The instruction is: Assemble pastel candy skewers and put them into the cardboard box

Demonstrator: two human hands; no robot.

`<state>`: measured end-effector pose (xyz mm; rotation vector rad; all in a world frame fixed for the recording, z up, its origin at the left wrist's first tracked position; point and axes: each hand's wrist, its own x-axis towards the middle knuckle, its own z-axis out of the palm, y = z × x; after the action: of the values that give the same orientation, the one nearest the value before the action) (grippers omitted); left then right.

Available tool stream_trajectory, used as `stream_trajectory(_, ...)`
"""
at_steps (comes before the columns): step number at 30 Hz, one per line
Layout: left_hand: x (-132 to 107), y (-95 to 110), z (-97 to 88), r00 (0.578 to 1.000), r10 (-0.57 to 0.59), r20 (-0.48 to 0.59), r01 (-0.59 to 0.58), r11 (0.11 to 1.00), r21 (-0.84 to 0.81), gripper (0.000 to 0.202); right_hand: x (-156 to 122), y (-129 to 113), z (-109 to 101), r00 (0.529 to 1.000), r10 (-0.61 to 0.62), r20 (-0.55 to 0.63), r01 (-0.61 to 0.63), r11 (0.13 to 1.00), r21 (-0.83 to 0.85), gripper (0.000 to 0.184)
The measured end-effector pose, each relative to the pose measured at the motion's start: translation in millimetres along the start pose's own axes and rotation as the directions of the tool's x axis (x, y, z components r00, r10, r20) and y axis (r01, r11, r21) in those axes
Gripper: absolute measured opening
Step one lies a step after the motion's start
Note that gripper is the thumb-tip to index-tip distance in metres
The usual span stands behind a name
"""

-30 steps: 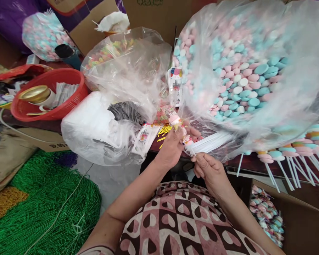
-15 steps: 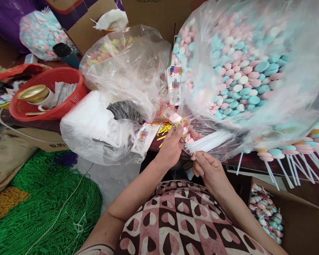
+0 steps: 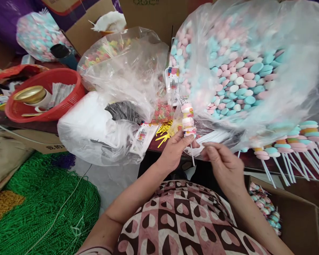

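Note:
My left hand is closed around the lower end of a marshmallow skewer, which stands upright in a clear printed wrapper. Its white stick points down below my thumb. To the right of that stick is my right hand, thumb and forefinger pinched together; whatever may be between them is too small to make out. White lollipop sticks lie in a bundle just beyond the right fingertips. Gold twist ties are scattered left of the skewer, beside a stack of printed wrappers.
A big bag of pink, blue and white marshmallows fills the back right. Finished skewers overhang the right table edge, above a cardboard box. Left are a gummy bag, a white plastic bag and a red basket.
The skewer has risen upright in my left hand, its wrapped candies now in plain sight. My right hand has come off the stick and moved right.

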<state>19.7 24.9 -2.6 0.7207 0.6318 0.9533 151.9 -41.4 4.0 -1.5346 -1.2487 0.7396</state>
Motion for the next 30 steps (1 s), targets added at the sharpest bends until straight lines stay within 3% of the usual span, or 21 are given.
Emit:
stream_trajectory(2, -1, 1, 1.2, 1.000, -0.020, 0.011, 0.020, 1.000, 0.016, 0.024, 9, -4, -6, 0.988, -0.131, -0.087, 0.120, 0.986, -0.117, 0.018)
stream_trajectory(6, -4, 2, 4.8, 0.992, -0.118, 0.043, 0.119, 0.993, -0.020, 0.026, 22, -10, -6, 0.932, -0.362, 0.029, 0.351, 0.878, -0.326, 0.015)
stream_trajectory(9, -5, 3, 5.7, 0.986, -0.160, 0.053, 0.162, 0.987, -0.025, 0.028, 27, -10, -2, 0.903, -0.428, 0.046, 0.408, 0.816, -0.409, 0.016)
stream_trajectory(18, -5, -1, 1.4, 0.973, -0.209, 0.094, 0.211, 0.977, -0.018, 0.033, 33, -3, -2, 0.877, -0.469, 0.109, 0.453, 0.727, -0.515, 0.017)
stream_trajectory(26, -4, -2, -2.7, 0.953, -0.247, 0.177, 0.268, 0.957, -0.110, 0.031, 32, 1, 4, 0.926, -0.375, 0.040, 0.340, 0.786, -0.516, 0.018)
stream_trajectory(30, -3, -3, 1.6, 0.953, -0.283, 0.111, 0.294, 0.950, -0.108, 0.032, 32, 3, 6, 0.926, -0.378, 0.010, 0.326, 0.784, -0.528, 0.016)
